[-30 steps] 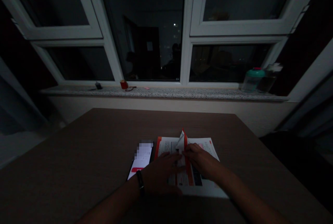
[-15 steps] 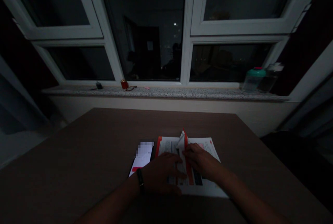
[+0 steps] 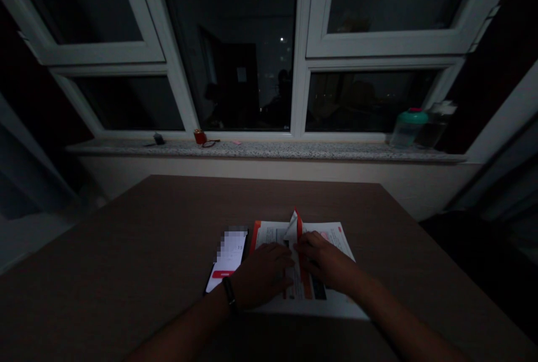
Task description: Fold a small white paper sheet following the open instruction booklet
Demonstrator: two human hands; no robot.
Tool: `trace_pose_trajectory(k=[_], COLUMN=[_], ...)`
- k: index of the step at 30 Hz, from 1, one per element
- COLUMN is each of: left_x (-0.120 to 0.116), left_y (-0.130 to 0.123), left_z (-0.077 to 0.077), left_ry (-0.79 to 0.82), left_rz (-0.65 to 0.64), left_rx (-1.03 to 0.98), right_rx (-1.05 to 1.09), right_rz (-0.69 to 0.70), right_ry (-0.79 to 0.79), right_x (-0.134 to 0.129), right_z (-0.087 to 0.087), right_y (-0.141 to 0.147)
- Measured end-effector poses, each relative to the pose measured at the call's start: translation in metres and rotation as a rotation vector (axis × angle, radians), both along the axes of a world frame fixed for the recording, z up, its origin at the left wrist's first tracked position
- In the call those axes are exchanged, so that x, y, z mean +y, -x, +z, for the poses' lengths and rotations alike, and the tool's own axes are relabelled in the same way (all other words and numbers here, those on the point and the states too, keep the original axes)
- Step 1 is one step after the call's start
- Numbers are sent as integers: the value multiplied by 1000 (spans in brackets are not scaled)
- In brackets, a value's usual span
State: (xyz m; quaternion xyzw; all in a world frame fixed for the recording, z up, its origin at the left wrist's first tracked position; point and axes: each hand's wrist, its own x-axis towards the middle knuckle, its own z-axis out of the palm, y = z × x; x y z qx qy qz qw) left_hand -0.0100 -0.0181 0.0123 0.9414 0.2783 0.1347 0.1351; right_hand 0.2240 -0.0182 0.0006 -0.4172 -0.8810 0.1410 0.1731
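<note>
A printed booklet (image 3: 336, 305) with red-orange edges lies on the brown table. Near its middle, a narrow page strip (image 3: 295, 224) stands partly raised, its folded tip pointing away from me. My left hand (image 3: 263, 273), with a dark band on the wrist, rests over the booklet's left half, fingers apart and fingertips beside the strip. From the right, my right hand (image 3: 323, 258) pinches the strip between thumb and fingers. Just left of the booklet lies a phone (image 3: 229, 258) with a lit screen, close to my left hand.
Beyond the table (image 3: 168, 210), a speckled windowsill (image 3: 269, 150) holds a teal-lidded bottle (image 3: 408, 126), a clear bottle (image 3: 435, 124), a small red jar (image 3: 200, 137) and a small dark bottle (image 3: 158, 138). Curtains hang at both sides.
My left hand has moved slightly up, its fingers and thumb drawn closer together over the page. My right hand has barely moved and the strip stands much as before.
</note>
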Motion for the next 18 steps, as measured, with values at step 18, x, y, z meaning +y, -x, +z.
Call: trace_pose_trajectory(k=[18], left_x=[-1], left_y=[2], left_z=[0], left_ry=[-51], left_rz=[99], left_rx=[166], right_rx=[15], right_rz=[-4], right_ry=[39], right_x=[-1], right_z=[-1], right_y=[1])
